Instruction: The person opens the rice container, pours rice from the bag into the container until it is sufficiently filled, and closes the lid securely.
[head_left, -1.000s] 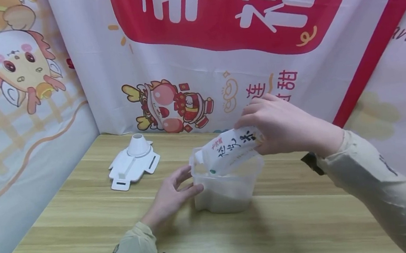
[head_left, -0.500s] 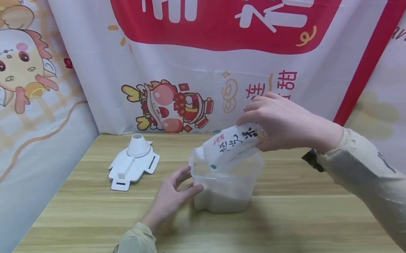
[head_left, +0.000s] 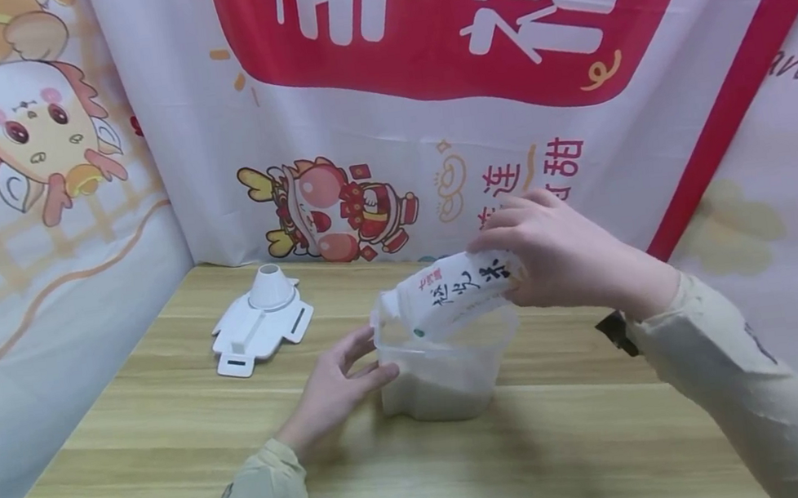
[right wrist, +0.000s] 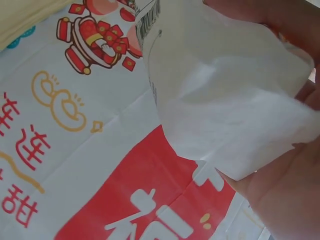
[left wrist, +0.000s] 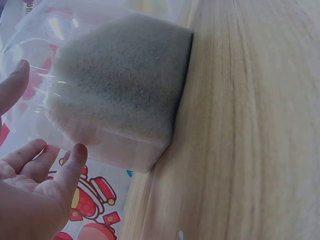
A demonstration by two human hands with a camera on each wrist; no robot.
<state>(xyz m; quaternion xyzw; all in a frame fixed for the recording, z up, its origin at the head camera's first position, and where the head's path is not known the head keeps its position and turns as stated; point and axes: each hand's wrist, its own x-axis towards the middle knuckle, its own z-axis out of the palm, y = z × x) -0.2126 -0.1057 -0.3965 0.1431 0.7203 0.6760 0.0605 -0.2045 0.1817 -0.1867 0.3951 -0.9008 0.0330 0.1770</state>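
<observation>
Tilted into the mouth of a clear container point(head_left: 493, 349) on a wooden tabletop point(head_left: 542, 463): a white bag point(head_left: 448, 293) (dark characters along its face), gripped near its upper end by the right hand point(head_left: 558, 255). Pale grains point(head_left: 438, 396) below, inside the container. Around its left corner, apart from the right, the left hand point(head_left: 336, 383), fingers loosely spread. Farther left, a flat white piece point(head_left: 249, 332) with a cone point(head_left: 271, 288). Behind, a printed cloth point(head_left: 354, 114).

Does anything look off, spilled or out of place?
Only this: in the head view, the cartoon animal at far left is upside down, and the dragon figure at the back lies sideways. Otherwise, the container stands upright, the right hand holds the bag tilted at its open top, and no obvious spill shows.
</observation>
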